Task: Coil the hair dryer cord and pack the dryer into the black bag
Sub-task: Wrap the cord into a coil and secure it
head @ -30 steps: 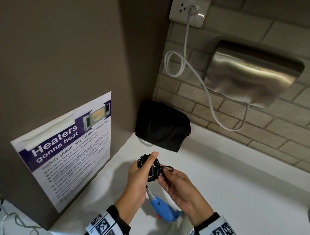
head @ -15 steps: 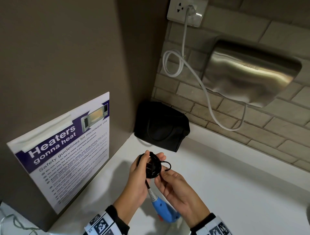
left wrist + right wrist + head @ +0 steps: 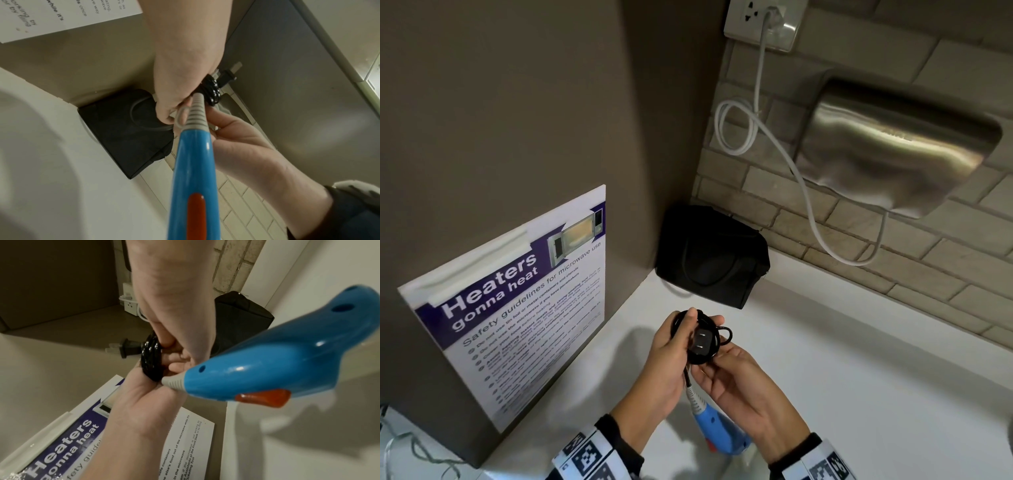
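Observation:
The black cord is wound into a tight coil (image 3: 702, 356) that I hold above the white counter (image 3: 859, 394). My left hand (image 3: 681, 337) grips the coil, thumb across its top. My right hand (image 3: 722, 368) cups it from below, fingers curled on the cord. The two-pin plug (image 3: 701, 342) lies on the coil, prongs up. The blue hair dryer (image 3: 722, 433) hangs from the cord under my hands; its orange switch (image 3: 265, 397) shows in the right wrist view. The black bag (image 3: 712, 257) stands in the corner behind, apart from both hands.
A brown panel with a laminated "Heaters gonna heat" poster (image 3: 524, 301) stands close on the left. On the brick wall are a steel hand dryer (image 3: 900, 147), its white cable (image 3: 804, 192) and a socket (image 3: 760, 24). The counter stretches to the right.
The plug end, earlier out of sight, now lies on top of the coil with its prongs showing. Both hands and the coil have shifted slightly toward the left.

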{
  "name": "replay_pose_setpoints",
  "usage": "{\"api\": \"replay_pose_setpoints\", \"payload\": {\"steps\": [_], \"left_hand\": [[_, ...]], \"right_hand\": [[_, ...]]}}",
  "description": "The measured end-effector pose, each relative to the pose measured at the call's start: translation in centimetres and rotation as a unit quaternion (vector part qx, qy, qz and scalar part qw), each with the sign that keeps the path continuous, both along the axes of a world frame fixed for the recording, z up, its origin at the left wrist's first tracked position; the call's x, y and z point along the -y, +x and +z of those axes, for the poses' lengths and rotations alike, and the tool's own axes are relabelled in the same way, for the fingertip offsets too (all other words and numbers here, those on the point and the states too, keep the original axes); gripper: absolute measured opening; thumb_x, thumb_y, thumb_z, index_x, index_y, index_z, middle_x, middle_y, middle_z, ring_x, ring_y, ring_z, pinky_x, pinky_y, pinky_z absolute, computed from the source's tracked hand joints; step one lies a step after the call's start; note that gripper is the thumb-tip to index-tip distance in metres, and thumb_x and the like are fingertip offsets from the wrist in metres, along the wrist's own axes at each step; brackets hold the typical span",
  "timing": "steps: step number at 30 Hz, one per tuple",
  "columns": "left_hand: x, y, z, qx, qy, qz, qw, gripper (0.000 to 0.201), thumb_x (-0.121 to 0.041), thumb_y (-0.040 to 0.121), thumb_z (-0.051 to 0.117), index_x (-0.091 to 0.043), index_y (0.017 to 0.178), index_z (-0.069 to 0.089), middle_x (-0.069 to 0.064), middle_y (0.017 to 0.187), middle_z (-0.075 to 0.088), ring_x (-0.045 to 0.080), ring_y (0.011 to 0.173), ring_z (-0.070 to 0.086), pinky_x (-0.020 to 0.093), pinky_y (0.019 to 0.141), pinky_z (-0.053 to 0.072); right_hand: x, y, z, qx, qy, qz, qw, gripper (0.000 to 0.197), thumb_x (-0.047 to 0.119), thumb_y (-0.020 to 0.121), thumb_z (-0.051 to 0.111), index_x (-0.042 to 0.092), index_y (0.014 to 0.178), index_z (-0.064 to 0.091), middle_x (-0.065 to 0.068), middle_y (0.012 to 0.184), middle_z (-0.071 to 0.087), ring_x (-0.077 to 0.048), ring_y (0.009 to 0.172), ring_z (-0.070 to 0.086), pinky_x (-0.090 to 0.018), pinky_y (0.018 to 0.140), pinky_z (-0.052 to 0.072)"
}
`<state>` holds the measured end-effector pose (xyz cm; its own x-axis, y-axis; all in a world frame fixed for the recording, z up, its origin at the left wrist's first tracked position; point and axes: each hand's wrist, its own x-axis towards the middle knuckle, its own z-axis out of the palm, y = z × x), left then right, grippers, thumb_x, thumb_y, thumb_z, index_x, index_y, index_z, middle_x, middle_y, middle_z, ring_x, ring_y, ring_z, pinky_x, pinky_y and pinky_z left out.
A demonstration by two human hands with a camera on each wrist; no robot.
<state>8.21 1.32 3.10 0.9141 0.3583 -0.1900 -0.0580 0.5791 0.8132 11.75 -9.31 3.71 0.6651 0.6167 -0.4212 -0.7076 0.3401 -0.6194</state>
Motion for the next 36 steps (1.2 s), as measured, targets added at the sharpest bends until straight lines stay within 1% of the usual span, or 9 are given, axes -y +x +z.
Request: {"api": "replay_pose_setpoints", "payload": {"steps": [7,10,14,19,22,25,28,33,36], "left_hand": [[-0.5,0.1,-0.9,-0.017,0.050,0.055,0.997,0.031,-0.030,0.096,0.049,0.000,0.100,0.057,0.013,0.098,0.074,0.028,0.084,0.071,0.039,0.080,0.055],[0.3,-0.2,-0.8,-0.008,0.107,0.038,0.993,0.026,-0.027,0.096,0.050,-0.003,0.096,0.060,0.007,0.095,0.075,0.025,0.088,0.071,0.036,0.080,0.056],[0.3,-0.4,-0.6,0.000,0.087,0.029,0.996,0.030,-0.027,0.095,0.051,0.001,0.100,0.061,0.005,0.098,0.075,0.023,0.089,0.071,0.029,0.077,0.056],[-0.7,-0.1,-1.1,-0.018,0.044,0.070,0.996,0.030,-0.026,0.090,0.060,0.003,0.098,0.062,0.008,0.097,0.076,0.016,0.083,0.072,0.026,0.070,0.055],[-0.8,0.1,-1.5,-0.028,-0.018,0.098,0.995,0.024,-0.022,0.088,0.065,0.000,0.096,0.065,0.012,0.093,0.076,0.022,0.092,0.072,0.033,0.082,0.053],[-1.0,0.3,-1.7,-0.042,-0.047,0.108,0.992,0.025,-0.023,0.087,0.066,0.000,0.095,0.065,0.014,0.090,0.073,0.021,0.082,0.073,0.029,0.074,0.056],[-1.4,0.5,-1.8,-0.048,-0.057,0.106,0.992,0.026,-0.025,0.087,0.066,0.000,0.096,0.066,0.014,0.090,0.072,0.020,0.077,0.073,0.025,0.068,0.057],[-1.8,0.3,-1.1,-0.006,-0.104,0.029,0.994,0.029,-0.022,0.082,0.068,-0.001,0.100,0.058,0.015,0.104,0.073,0.028,0.095,0.071,0.033,0.078,0.058],[-1.5,0.0,-0.7,0.000,-0.081,-0.049,0.996,0.032,-0.016,0.080,0.070,-0.013,0.104,0.049,0.016,0.107,0.072,0.028,0.099,0.070,0.037,0.084,0.055]], "right_hand": [[0.3,-0.4,0.7,-0.033,0.044,0.055,0.997,0.027,0.006,0.081,0.056,0.006,0.108,0.061,-0.015,0.106,0.064,-0.025,0.093,0.062,-0.039,0.090,0.044],[0.0,-0.4,1.0,0.024,-0.017,0.050,0.998,0.015,0.013,0.089,0.061,0.007,0.102,0.065,-0.009,0.088,0.067,-0.021,0.090,0.064,-0.040,0.092,0.045],[-0.2,-0.4,0.8,0.130,-0.082,0.067,0.986,0.033,-0.004,0.089,0.057,0.000,0.122,0.054,-0.017,0.109,0.068,-0.030,0.108,0.065,-0.039,0.093,0.052],[0.7,-1.5,1.5,0.295,-0.217,0.146,0.919,0.047,-0.007,0.092,0.047,0.022,0.127,0.054,-0.004,0.115,0.070,-0.019,0.109,0.065,-0.023,0.089,0.053],[1.0,-2.3,2.0,0.365,-0.282,0.180,0.869,0.044,0.002,0.097,0.038,0.035,0.117,0.059,-0.008,0.113,0.070,-0.021,0.106,0.066,-0.033,0.100,0.049],[1.4,-3.2,2.5,0.378,-0.298,0.188,0.856,0.045,0.003,0.100,0.036,0.041,0.107,0.057,-0.006,0.111,0.070,-0.015,0.100,0.069,-0.027,0.096,0.052],[1.8,-3.5,3.0,0.364,-0.280,0.187,0.868,0.047,-0.002,0.099,0.036,0.038,0.102,0.061,-0.004,0.106,0.073,-0.015,0.100,0.069,-0.025,0.093,0.052],[2.5,-2.4,2.8,0.309,-0.274,0.170,0.895,0.037,-0.011,0.094,0.038,0.013,0.112,0.059,-0.007,0.100,0.075,-0.018,0.095,0.070,-0.022,0.082,0.054],[2.2,-2.3,2.7,0.289,-0.281,0.172,0.899,0.027,-0.010,0.091,0.039,0.003,0.111,0.051,-0.009,0.086,0.075,-0.018,0.077,0.070,-0.019,0.068,0.053]]}}
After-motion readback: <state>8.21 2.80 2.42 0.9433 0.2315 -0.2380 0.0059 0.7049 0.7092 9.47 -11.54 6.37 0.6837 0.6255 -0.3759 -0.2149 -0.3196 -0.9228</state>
